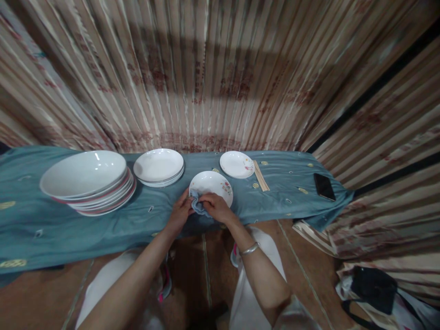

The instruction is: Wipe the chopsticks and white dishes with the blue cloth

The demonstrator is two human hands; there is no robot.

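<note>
A white plate with a red flower pattern (212,180) is in front of me at the near edge of the cloth-covered table. My left hand (182,208) grips its left rim. Bunched in my right hand (216,206) is a blue cloth (198,205), pressed on the plate's near left part. A second flowered plate (235,164) lies just beyond, to the right. Beside it rests a pair of wooden chopsticks (261,176). The fingertips of my right hand are partly hidden in the cloth.
At left stands a stack of large white bowls (85,176), with a stack of white plates (158,166) beside it. A black phone (324,186) lies at the right end of the blue-green tablecloth (151,229). Pleated curtains (206,82) hang behind. A black bag (373,288) sits low at right.
</note>
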